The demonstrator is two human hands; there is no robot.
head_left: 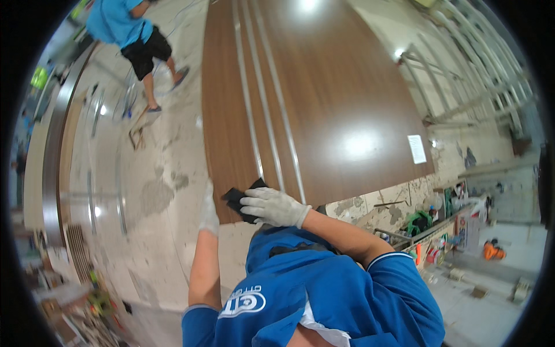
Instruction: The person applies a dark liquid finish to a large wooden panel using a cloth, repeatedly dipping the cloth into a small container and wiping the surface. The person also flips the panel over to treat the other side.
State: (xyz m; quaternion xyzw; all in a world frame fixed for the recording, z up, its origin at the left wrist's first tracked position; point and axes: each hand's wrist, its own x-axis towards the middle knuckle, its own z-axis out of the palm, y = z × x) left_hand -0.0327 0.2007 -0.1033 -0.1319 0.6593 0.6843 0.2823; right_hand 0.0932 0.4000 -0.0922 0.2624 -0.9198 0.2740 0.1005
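A large brown wood-grain panel (341, 110) with three silvery strips (267, 115) running along it lies in front of me, its near edge at my body. On its near left corner, my right hand (274, 206), in a white glove, presses a crumpled black cloth (236, 199) against the surface beside the strips. The fingers curve over the cloth and partly hide it. My left hand (208, 211), gloved too, lies along the panel's left side edge with its fingers stretched forward; they blend into the pale floor behind. A white label (416, 149) sits near the panel's right corner.
A person in a blue shirt (121, 26) stands beyond the panel at the far left. Metal frames (457, 87) stand at the far right. A low shelf of tools and bottles (445, 217) is at my right. Long boards (56, 150) lean at the left.
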